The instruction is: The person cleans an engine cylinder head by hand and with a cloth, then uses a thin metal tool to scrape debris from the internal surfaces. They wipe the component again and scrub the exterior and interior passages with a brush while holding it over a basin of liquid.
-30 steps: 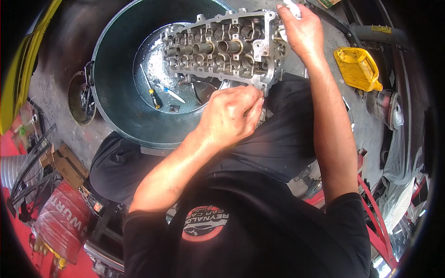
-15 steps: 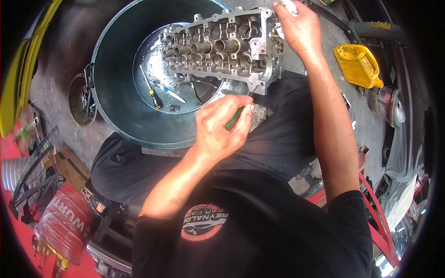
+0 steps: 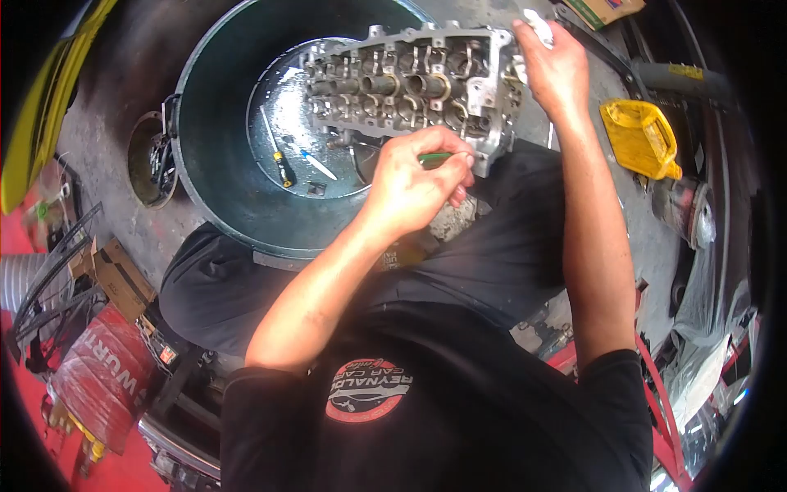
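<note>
A metal cylinder head (image 3: pixel 393 88) lies tilted over the tub's right side, its valve bores and spring pockets facing up. My left hand (image 3: pixel 418 176) is closed around a slim green-handled tool (image 3: pixel 434 159) at the head's lower right corner. The tip of that tool is hidden by my fingers and the casting. At the right end of the head, my right hand (image 3: pixel 559 72) is closed on its edge, with a crumpled white rag (image 3: pixel 538 29) bunched in the grip. Some of my right fingers are out of sight.
A large dark green tub (image 3: pixel 215 184) holds a yellow-and-black screwdriver (image 3: pixel 284 168) and a white-and-blue pen-like item (image 3: pixel 318 164). A yellow jug (image 3: pixel 635 139) lies on the floor at right. Left of the tub is a round container (image 3: pixel 141 193) of small parts.
My left hand has shifted right and up against the head's lower corner, and the green tool now lies nearly level. My right hand stays at the head's end. The whole view has shifted slightly.
</note>
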Motion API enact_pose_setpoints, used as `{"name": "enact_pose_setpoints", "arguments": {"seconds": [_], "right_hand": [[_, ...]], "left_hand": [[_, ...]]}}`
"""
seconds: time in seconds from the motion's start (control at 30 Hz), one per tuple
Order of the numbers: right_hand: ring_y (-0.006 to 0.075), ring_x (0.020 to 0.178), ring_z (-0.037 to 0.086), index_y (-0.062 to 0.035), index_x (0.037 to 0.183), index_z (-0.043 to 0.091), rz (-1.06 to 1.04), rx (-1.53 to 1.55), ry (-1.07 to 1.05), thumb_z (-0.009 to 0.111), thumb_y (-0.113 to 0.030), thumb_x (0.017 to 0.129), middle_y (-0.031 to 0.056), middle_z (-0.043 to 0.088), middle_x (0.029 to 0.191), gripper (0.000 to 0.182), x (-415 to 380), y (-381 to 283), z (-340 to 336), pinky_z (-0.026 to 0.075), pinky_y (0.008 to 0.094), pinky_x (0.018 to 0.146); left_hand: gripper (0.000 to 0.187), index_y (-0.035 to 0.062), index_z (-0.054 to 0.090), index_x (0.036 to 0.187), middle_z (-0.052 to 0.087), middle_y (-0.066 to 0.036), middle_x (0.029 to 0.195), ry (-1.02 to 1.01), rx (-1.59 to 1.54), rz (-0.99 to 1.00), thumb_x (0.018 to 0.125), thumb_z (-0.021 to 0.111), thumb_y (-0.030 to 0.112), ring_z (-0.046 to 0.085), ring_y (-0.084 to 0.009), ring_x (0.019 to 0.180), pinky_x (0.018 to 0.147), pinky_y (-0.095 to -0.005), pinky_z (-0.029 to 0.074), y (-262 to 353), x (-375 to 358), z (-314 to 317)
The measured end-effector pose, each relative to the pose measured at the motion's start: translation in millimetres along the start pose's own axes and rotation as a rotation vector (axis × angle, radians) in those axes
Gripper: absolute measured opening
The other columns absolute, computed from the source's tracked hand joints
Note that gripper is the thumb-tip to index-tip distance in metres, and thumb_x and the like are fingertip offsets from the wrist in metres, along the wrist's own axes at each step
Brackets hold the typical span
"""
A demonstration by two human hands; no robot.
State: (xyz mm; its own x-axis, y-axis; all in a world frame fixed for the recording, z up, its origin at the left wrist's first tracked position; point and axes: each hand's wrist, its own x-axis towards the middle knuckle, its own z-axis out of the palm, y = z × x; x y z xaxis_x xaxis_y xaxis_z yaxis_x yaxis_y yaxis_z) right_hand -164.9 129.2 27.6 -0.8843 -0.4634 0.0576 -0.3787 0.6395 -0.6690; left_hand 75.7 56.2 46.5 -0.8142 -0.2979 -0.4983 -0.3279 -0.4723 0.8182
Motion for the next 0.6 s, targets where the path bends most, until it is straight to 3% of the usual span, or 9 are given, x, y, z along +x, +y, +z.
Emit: {"name": "enact_pose_setpoints", "arguments": {"seconds": [0.07, 0.1, 0.13, 0.17, 0.23, 0.37, 0.5, 0.53, 0.6], "right_hand": [[0.0119, 0.074, 0.063, -0.0013, 0.101, 0.073, -0.047, 0.057, 0.023, 0.071, -0.039, 0.090, 0.0088, 0.072, 0.081, 0.040, -3.7, -0.8, 3.7, 0.051, 0.0310, 0.072], [0.0232, 0.079, 0.071, 0.0007, 0.099, 0.073, -0.038, 0.052, 0.015, 0.071, -0.039, 0.087, 0.0152, 0.074, 0.085, 0.041, -6.2, -8.8, 0.1, 0.053, 0.0354, 0.075], [0.0234, 0.079, 0.071, 0.0006, 0.100, 0.073, -0.029, 0.086, 0.015, 0.071, -0.039, 0.087, 0.0157, 0.074, 0.085, 0.041, -4.1, -6.1, 2.1, 0.053, 0.0355, 0.075], [0.0236, 0.079, 0.071, 0.0004, 0.100, 0.073, -0.015, 0.113, 0.015, 0.071, -0.039, 0.088, 0.0162, 0.074, 0.085, 0.042, -3.9, -3.6, 3.5, 0.053, 0.0355, 0.075], [0.0231, 0.079, 0.071, 0.0000, 0.100, 0.073, -0.025, 0.102, 0.019, 0.071, -0.040, 0.088, 0.0162, 0.074, 0.085, 0.042, -2.8, -6.3, 3.6, 0.053, 0.0352, 0.075], [0.0098, 0.075, 0.061, -0.0007, 0.104, 0.074, -0.021, 0.028, -0.008, 0.073, -0.039, 0.090, 0.0033, 0.072, 0.083, 0.041, -3.8, -1.2, -1.8, 0.050, 0.0287, 0.073], [0.0104, 0.076, 0.062, -0.0018, 0.108, 0.074, 0.028, -0.014, 0.040, 0.073, -0.037, 0.091, 0.0026, 0.073, 0.087, 0.039, -5.1, -3.8, -2.5, 0.050, 0.0285, 0.073], [0.0151, 0.070, 0.063, 0.0003, 0.091, 0.069, -0.056, -0.001, 0.051, 0.068, -0.023, 0.093, 0.0065, 0.069, 0.076, 0.024, -10.8, -17.4, -2.2, 0.049, 0.0328, 0.065], [0.0109, 0.070, 0.060, -0.0003, 0.093, 0.070, -0.061, 0.118, 0.052, 0.067, -0.022, 0.094, 0.0026, 0.067, 0.075, 0.022, -8.2, -14.4, 3.3, 0.047, 0.0289, 0.064]], "left_hand": [[0.007, -0.0021, 0.068, 0.098, 0.068, -0.006, 0.081, -0.023, -0.021, 0.009, 0.094, 0.064, 0.002, 0.065, -0.0117, 0.066, 0.061, -0.0282, 0.055, -1.4, 0.3, -3.2], [0.007, -0.0017, 0.069, 0.098, 0.068, -0.006, 0.081, -0.037, -0.030, 0.016, 0.095, 0.063, 0.002, 0.065, -0.0115, 0.066, 0.061, -0.0283, 0.055, -4.3, 0.7, -3.9], [0.007, -0.0002, 0.070, 0.098, 0.070, -0.008, 0.080, 0.014, 0.221, 0.248, 0.093, 0.066, 0.004, 0.067, -0.0147, 0.066, 0.061, -0.0307, 0.055, -14.9, 0.8, -4.1], [0.007, 0.0010, 0.069, 0.095, 0.069, -0.013, 0.078, 0.096, 0.583, 0.634, 0.089, 0.069, 0.004, 0.069, -0.0239, 0.066, 0.061, -0.0352, 0.055, -23.6, -1.6, -0.4], [0.010, 0.0018, 0.068, 0.092, 0.067, -0.017, 0.077, 0.061, 0.741, 0.808, 0.084, 0.073, 0.004, 0.069, -0.0322, 0.070, 0.063, -0.0395, 0.054, -23.6, -6.0, 0.3], [0.011, 0.0013, 0.068, 0.090, 0.066, -0.015, 0.074, 0.162, 0.700, 0.880, 0.081, 0.074, 0.000, 0.067, -0.0330, 0.066, 0.060, -0.0384, 0.054, -22.2, -17.5, 6.4], [0.009, -0.0040, 0.066, 0.087, 0.070, -0.013, 0.081, 0.554, 0.781, 1.021, 0.079, 0.072, -0.006, 0.069, -0.0257, 0.068, 0.060, -0.0341, 0.055, 8.6, -38.4, -26.5], [0.013, -0.0055, 0.068, 0.091, 0.072, -0.015, 0.086, 0.666, 0.784, 0.935, 0.079, 0.071, -0.010, 0.072, -0.0261, 0.074, 0.065, -0.0332, 0.057, 9.5, -48.0, -35.2], [0.012, -0.0039, 0.070, 0.095, 0.073, -0.015, 0.091, 0.786, 0.535, 0.640, 0.084, 0.072, -0.008, 0.072, -0.0214, 0.081, 0.075, -0.0302, 0.056, -12.9, -58.7, -48.2]]}}
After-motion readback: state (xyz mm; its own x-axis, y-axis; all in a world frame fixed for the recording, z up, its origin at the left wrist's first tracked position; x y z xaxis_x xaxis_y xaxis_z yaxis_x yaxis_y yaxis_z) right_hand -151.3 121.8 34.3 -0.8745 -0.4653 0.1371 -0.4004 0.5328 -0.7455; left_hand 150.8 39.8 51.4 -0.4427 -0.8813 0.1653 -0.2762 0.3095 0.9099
